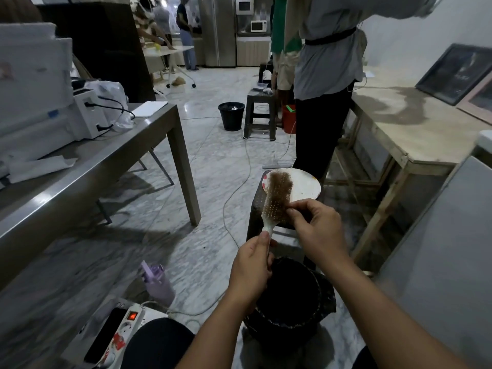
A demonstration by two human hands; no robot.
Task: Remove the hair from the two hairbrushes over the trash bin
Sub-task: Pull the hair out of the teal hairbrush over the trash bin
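One hairbrush (271, 209) is in view, white, held up with its bristle face toward the camera just above the black trash bin (290, 296) on the marble floor (213, 161). The left hand (251, 267) wraps its fingers (263, 243) tight round the handle at the bottom, thumb pressed along it. The right hand (316, 230) comes in from the right, its fingers (292, 209) pinched narrow on the mat of brown hair (279, 193) at the right edge of the bristle pad, roughly at mid-height of the head. The hair covers the upper and right part of the pad; the lower left bristles show bare.

Behind the brush head stands a dark stool (255, 209) carrying a white plate (306, 187); the brush overlaps the plate in view, and whether they touch cannot be told. A standing person (324, 75) is just beyond the stool. To the left the floor is open up to the grey counter (106, 161); a lilac bottle (157, 283) and a power strip (127, 323) lie near the left forearm. On the right a wooden counter (399, 129) and a grey panel close in near the right arm.
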